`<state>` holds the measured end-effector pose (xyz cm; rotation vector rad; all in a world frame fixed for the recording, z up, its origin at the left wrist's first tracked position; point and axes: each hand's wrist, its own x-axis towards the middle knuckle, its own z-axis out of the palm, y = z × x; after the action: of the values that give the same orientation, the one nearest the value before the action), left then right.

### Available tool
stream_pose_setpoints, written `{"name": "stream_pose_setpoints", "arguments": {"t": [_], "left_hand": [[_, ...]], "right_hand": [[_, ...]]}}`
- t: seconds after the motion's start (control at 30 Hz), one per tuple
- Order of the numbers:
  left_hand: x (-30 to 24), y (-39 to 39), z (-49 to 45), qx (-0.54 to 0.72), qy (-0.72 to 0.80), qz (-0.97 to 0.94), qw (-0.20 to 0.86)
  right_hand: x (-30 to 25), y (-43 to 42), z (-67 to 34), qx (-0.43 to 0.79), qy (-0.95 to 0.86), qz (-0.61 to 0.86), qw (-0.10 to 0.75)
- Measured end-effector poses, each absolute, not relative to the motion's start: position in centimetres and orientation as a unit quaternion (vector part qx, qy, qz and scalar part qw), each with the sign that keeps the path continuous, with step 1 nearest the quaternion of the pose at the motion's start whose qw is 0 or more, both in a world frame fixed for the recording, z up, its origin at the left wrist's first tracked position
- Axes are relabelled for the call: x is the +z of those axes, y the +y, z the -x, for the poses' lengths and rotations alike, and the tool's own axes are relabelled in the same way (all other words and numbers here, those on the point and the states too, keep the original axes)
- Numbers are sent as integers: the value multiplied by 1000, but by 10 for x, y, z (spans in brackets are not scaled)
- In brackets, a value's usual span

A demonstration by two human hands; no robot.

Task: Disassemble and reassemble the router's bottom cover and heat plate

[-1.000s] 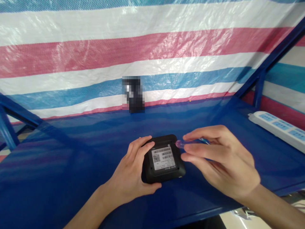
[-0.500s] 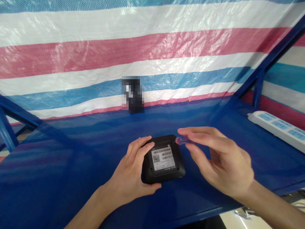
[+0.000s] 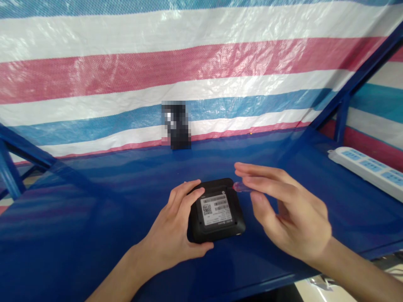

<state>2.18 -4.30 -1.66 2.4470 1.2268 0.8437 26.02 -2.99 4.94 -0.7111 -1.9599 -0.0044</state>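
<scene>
A black square electronic device (image 3: 217,230) with rounded corners lies label side up. Its white label (image 3: 217,209) carries a QR code and barcodes. My left hand (image 3: 171,222) grips the device from the left, fingers on the far edge and thumb along the near edge. In my right hand (image 3: 289,209), thumb and fingers pinch a small screwdriver (image 3: 239,187) with a clear pinkish handle. The screwdriver points left at the device's far right corner; its thin tip is too small to make out. The fingers hide the rear of the handle.
A blue tabletop (image 3: 110,201) lies beneath. At the right stands a white power strip (image 3: 368,163). Toward the back is a dark, pixelated object (image 3: 179,130) before a striped tarp (image 3: 126,71). Blue metal frame bars (image 3: 349,88) rise on both sides.
My right thumb and fingers have shifted on the screwdriver handle, the fingers straighter and the thumb a little further right. My left hand and the device stay still.
</scene>
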Motion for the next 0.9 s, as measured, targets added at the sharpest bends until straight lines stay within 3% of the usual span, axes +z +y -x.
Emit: {"name": "stream_pose_setpoints", "arguments": {"t": [0.67,0.9], "left_hand": [[-12,-38,-19,263,438,-844,165],[-11,-38,-20,260,442,-844,160]], "right_hand": [[39,-24,-282,66,-693,398,597],[38,-22,-275,105,-684,359,626]]}}
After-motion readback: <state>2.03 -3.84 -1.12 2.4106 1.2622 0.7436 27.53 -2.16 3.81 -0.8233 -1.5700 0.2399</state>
